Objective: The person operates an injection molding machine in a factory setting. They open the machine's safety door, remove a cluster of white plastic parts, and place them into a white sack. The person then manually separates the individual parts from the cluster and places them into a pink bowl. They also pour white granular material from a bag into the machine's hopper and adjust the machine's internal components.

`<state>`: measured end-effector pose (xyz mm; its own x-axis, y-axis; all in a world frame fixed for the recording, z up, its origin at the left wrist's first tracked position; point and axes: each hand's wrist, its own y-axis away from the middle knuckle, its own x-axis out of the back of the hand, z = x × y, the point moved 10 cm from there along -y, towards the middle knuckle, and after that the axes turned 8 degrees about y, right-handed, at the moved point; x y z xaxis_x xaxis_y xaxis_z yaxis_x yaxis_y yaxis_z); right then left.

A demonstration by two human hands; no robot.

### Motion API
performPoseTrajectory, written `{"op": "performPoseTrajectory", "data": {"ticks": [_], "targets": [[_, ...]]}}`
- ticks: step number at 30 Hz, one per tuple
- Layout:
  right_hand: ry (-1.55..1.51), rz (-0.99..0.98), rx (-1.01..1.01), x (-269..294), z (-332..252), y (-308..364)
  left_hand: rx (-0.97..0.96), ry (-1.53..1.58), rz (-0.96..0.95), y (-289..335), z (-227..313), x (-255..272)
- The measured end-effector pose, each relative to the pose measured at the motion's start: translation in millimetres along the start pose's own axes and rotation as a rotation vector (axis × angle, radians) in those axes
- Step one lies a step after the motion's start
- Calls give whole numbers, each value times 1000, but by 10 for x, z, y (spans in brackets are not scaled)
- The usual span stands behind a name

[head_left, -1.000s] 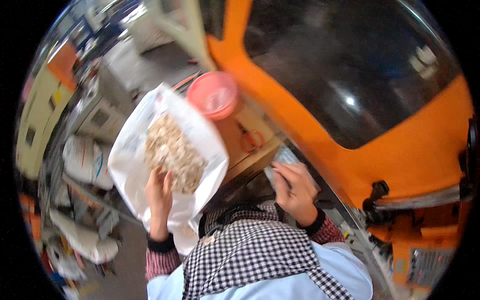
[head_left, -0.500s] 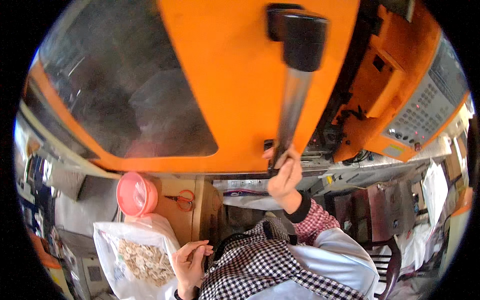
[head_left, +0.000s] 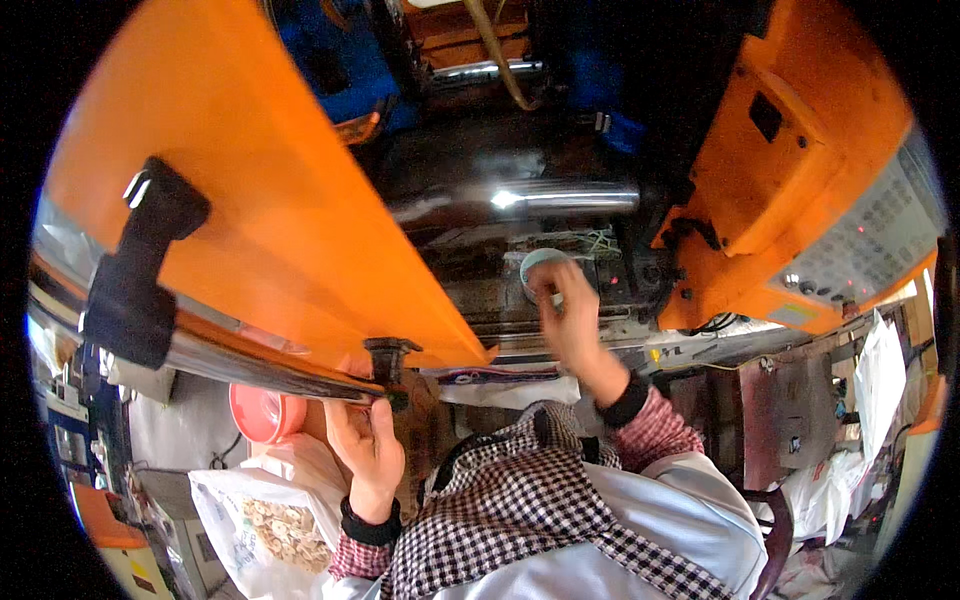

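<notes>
The orange machine door (head_left: 250, 170) stands slid to the left, with a black-ended metal handle (head_left: 280, 372) along it. My left hand (head_left: 365, 450) is closed around the handle's near end, beside its black bracket; the fingertips partly disappear behind the bar. In the opening, my right hand (head_left: 572, 315) reaches over a small pale-green round thing (head_left: 545, 262) that looks like a cup or a roll. Its bent fingers touch or cover part of that thing, and motion smears them, so their grip is unclear.
A shiny metal bar (head_left: 565, 195) crosses the machine's dark inside. An orange control panel (head_left: 840, 240) stands at the right. Below the door are a pink tub (head_left: 268, 415) and a white plastic bag (head_left: 220, 510) holding many small beige parts (head_left: 290, 530).
The door has moved left, uncovering the machine's inside. My right hand has let go of the handle and reached to the pale-green round thing. My left hand has risen to the handle.
</notes>
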<state>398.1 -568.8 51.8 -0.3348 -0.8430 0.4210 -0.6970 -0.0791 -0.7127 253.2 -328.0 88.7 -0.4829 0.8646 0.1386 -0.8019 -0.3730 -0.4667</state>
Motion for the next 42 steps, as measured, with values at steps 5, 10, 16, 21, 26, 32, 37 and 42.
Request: {"op": "performPoseTrajectory", "data": {"ticks": [5,10,16,21,26,32,37,42], "targets": [[519,-865,6,-1089,1491,144,-89,-8,280,-198,22,53],[556,-929,264,-1521,1677,341,-36,-133,372,-228,-53,243],[438,-942,198,-1428,1684,335,-685,-497,756,180,723,92],[253,-832,108,-1313,1907,337,-283,-388,-454,-177,284,-1132],[-67,-762,19,-1004,1201,-127,886,670,-173,-100,-1672,-1983],[-230,-666,208,-831,721,-272,1129,1289,-84,-225,-1989,-2678],[-174,-527,223,-650,733,-497,1086,1249,-6,-365,-1862,-2608],[-193,-487,53,-757,868,-656,1001,1085,-98,-596,-1757,-2430]]}}
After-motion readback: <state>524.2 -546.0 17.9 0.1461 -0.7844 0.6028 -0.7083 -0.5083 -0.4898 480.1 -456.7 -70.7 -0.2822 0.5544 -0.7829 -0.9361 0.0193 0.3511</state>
